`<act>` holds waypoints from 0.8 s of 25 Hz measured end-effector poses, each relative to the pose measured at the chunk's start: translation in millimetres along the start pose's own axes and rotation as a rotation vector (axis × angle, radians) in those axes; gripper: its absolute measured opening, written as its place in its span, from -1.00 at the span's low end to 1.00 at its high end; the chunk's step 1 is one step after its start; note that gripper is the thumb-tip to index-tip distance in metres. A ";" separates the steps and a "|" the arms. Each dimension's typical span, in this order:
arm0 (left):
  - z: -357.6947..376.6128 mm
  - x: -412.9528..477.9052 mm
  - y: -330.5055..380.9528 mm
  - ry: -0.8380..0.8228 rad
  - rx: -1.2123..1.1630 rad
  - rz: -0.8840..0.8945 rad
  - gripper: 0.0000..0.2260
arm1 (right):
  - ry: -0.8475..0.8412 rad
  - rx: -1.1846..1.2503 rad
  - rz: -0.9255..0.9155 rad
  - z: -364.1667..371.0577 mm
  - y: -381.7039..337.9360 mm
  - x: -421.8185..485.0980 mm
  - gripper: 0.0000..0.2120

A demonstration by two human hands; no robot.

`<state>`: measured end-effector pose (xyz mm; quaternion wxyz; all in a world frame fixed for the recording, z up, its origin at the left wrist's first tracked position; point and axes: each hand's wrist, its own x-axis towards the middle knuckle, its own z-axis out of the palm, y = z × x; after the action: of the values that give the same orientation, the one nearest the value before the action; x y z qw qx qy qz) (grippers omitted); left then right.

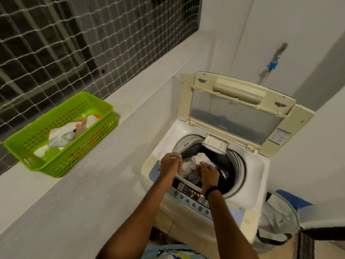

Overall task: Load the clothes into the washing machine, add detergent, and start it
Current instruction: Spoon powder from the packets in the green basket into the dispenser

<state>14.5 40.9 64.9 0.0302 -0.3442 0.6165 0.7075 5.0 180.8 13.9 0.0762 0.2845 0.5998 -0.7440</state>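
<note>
1. Clothes (199, 161), white and dark, lie heaped in the drum of the washing machine (255, 176), whose lid (237, 111) stands raised.
2. The left hand (170, 163) and right hand (206, 172) hang close together over the drum's near edge. Their fingers are curled in, and I cannot tell whether they pinch anything.
3. The control panel (192, 197) under the wrists shows a lit green "F".
4. A green basket (89, 144) holding white packets sits on the ledge (141, 94), well apart to the left.
5. A laundry hamper (278, 221) stands just beside the machine on the right.
</note>
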 end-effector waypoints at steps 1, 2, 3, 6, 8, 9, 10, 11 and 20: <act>-11.3 -4.5 11.2 0.013 -0.016 0.029 -0.87 | -0.038 0.004 -0.020 13.4 -7.7 -7.3 -0.66; -24.3 -9.0 22.1 0.026 -0.032 0.067 -0.86 | -0.082 0.011 -0.031 28.0 -16.1 -15.4 -0.70; -38.7 -15.1 33.0 0.036 -0.043 0.109 -0.86 | -0.125 0.020 -0.034 43.5 -25.3 -25.0 -0.76; -93.5 -39.9 68.9 0.088 -0.047 0.291 -0.86 | -0.255 0.052 -0.050 102.0 -48.7 -55.0 -0.95; -130.5 -60.7 95.4 0.130 -0.052 0.441 -0.84 | -0.336 0.073 -0.065 141.7 -63.6 -78.9 -0.89; -151.2 -70.6 108.3 0.152 -0.079 0.513 -0.84 | -0.382 0.067 -0.080 161.7 -70.3 -91.7 -0.86; -170.4 -77.7 119.5 0.173 -0.107 0.580 -0.85 | -0.423 0.063 -0.104 179.4 -78.1 -104.4 -0.85; -188.8 -84.2 129.7 0.202 -0.122 0.649 -0.87 | -0.467 0.059 -0.134 195.6 -85.7 -117.1 -0.85; -314.8 -56.8 166.5 0.666 0.974 0.616 -0.53 | -0.685 -0.419 -0.784 292.7 -125.0 -174.9 -0.89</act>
<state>121.6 -258.2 235.6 -0.2135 -0.2993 0.9123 0.1804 -4.5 -99.4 244.8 0.0391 -0.2390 0.7368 -0.6313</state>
